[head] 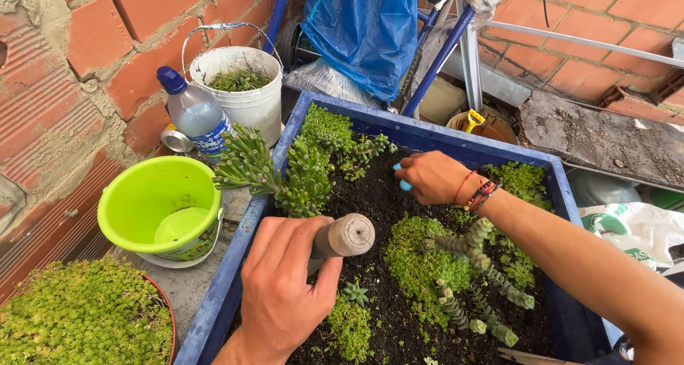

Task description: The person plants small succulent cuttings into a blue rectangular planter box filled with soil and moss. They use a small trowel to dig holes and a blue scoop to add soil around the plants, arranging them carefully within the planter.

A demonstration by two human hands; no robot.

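Head view, one planter scene, two bare hands at work.

Left hand (285, 286): lower centre of frame, grip closed around a tool handle (343, 237), a pale wooden cylinder. Its long axis runs from lower left to upper right; the round butt end points up and right toward the camera, while the working end goes down under the palm toward the soil and is hidden, so its kind cannot be told.

Right hand (434, 177): centre of frame, cords at the wrist, fingers pinched shut on a small light-blue item (404, 185), held just above the soil (388, 201). Most of that item is covered; its shape and heading cannot be told.

Planter (427, 133): blue rectangular tray of dark soil, with moss patches (417, 258), trailing succulents (484, 279) at right, and a bushy succulent (285, 172) overhanging the left rim.

Beside it, left of frame: green bowl (160, 208), water bottle (196, 115), white bucket (242, 87), moss pot (82, 315).

Risks, as judgement:
- The hidden tool end sits near a tiny rosette (355, 291); a blind push could cut or bury it.
- The left forearm is close to the overhanging succulent; a sideways move could snap brittle stems.
- Soil levered near the left rim could spill toward the green bowl.
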